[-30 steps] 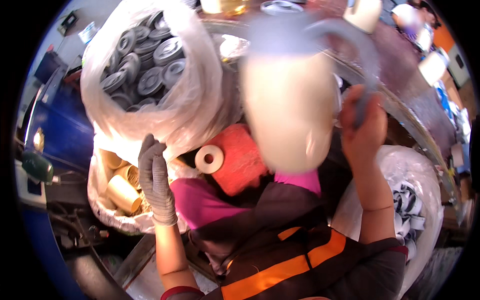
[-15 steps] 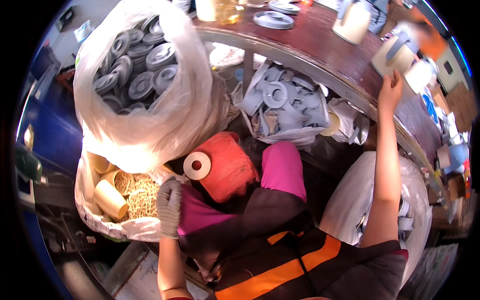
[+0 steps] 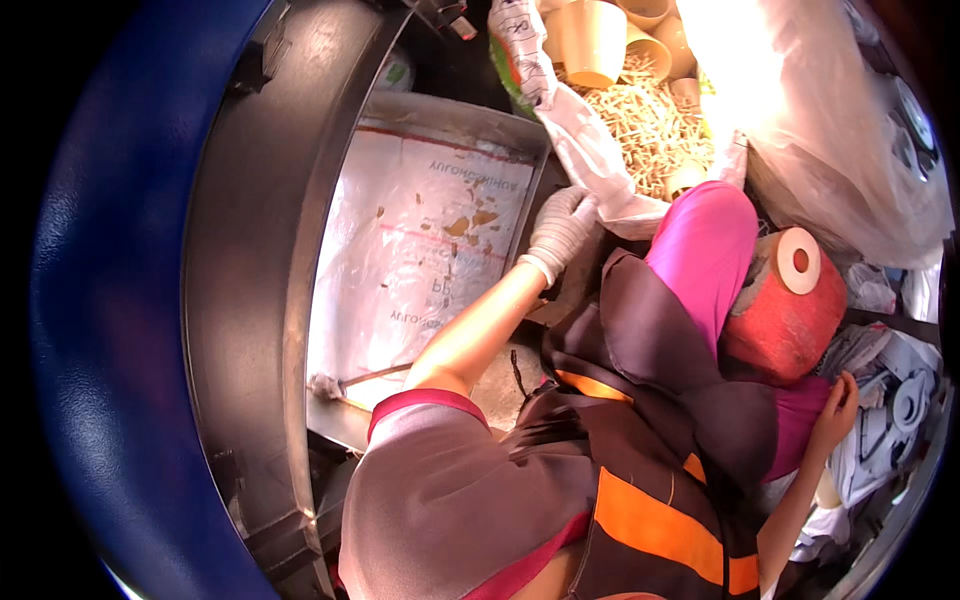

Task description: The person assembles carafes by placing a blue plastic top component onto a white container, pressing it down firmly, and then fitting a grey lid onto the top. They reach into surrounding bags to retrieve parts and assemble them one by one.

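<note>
My left hand point(image 3: 562, 230), in a pale knitted glove, has its fingers curled at the lower edge of a white sack point(image 3: 583, 150) and looks closed on it. Inside the sack are cream plastic cups point(image 3: 592, 45) and many thin pale stick-like pieces point(image 3: 645, 125). My bare right hand point(image 3: 838, 412) is beside my knee at the right, fingers loosely stretched and nothing visible in them. Between my legs sits a worn red block-like thing point(image 3: 785, 325) with a cream ring point(image 3: 798, 260) on top.
Left of my arm lies a metal tray point(image 3: 450, 110) lined with printed clear plastic point(image 3: 400, 230) and brown flakes. A big translucent bag point(image 3: 840, 130) stands at the upper right. Grey plastic parts point(image 3: 905, 405) fill a bag at the right. A blue curved panel point(image 3: 110, 300) borders the left.
My view has swung left and down, bringing the lined tray into sight. My right hand has come down from the tabletop beside the jugs to my knee. My left hand remains by the sack.
</note>
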### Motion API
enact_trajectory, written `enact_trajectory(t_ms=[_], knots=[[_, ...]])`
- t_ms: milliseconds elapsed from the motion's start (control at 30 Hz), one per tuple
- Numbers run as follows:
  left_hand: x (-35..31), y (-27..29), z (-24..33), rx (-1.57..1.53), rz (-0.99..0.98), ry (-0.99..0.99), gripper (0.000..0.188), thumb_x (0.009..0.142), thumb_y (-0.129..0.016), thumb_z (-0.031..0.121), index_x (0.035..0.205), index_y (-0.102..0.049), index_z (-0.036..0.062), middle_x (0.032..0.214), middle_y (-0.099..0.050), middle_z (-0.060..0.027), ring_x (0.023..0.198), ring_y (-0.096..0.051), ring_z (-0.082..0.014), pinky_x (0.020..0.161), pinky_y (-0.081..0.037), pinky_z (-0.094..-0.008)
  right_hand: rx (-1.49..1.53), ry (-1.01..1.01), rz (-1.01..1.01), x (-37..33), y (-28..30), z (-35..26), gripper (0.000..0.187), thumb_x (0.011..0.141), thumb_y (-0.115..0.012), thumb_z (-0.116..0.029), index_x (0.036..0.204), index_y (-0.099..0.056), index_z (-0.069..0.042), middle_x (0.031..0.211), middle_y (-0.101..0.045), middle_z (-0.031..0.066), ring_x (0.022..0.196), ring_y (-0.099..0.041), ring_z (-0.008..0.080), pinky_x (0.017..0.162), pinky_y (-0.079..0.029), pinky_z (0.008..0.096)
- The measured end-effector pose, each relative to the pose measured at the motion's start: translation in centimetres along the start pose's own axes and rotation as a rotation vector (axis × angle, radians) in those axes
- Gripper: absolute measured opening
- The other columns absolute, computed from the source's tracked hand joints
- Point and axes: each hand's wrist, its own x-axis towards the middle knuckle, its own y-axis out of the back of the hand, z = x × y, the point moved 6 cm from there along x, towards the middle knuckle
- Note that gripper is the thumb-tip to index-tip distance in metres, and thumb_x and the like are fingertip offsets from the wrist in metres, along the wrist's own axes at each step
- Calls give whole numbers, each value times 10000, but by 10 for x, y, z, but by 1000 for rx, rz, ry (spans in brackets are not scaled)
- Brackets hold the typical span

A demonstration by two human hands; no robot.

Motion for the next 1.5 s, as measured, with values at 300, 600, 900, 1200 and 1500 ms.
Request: enact_trajectory(t_ms=[300, 600, 900, 1200, 1500], knots=[[26, 171, -80, 1349, 350, 164, 437, 792, -609, 347, 1182, -604, 150, 1418, -363, -189, 1348, -297, -380, 1068, -281, -558, 34, -12, -101, 21, -19, -5, 239, 972, -529, -150, 1145, -611, -8, 1085, -650, 113, 965, -621, 197, 836, -484, 290], [19, 253, -70, 1560, 431, 482, 718, 787, -677, 378, 1424, -364, 268, 1547, -150, -141, 1428, -152, -351, 1060, -218, -653, -212, 175, -128, 13, -18, -18, 224, 956, -537, -135, 1121, -618, -8, 1076, -654, 150, 998, -628, 284, 872, -477, 339], [7, 251, -175, 995, 57, 664, 1036, 674, -813, 427, 1468, -202, 158, 1285, -541, -237, 1185, -523, -420, 1026, -393, -467, -196, 172, -179, 15, -27, -31, 217, 952, -535, -134, 1106, -621, -8, 1060, -657, 148, 992, -633, 281, 873, -477, 337], [47, 201, -91, 1414, -210, 439, 956, 694, -813, 324, 1457, -264, 157, 1321, -545, -174, 1175, -567, -320, 953, -476, -479, -252, 152, -194, 9, -20, -18, 234, 960, -522, -168, 1115, -621, -23, 1072, -658, 145, 1006, -631, 291, 872, -475, 340], [96, 249, -127, 1238, -308, 522, 446, 780, -734, 383, 1077, -632, 67, 979, -655, -158, 897, -629, -281, 758, -495, -449, -184, 113, -203, 7, -19, -27, 226, 961, -532, -161, 1126, -624, -37, 1070, -665, 115, 986, -642, 240, 851, -482, 321]])
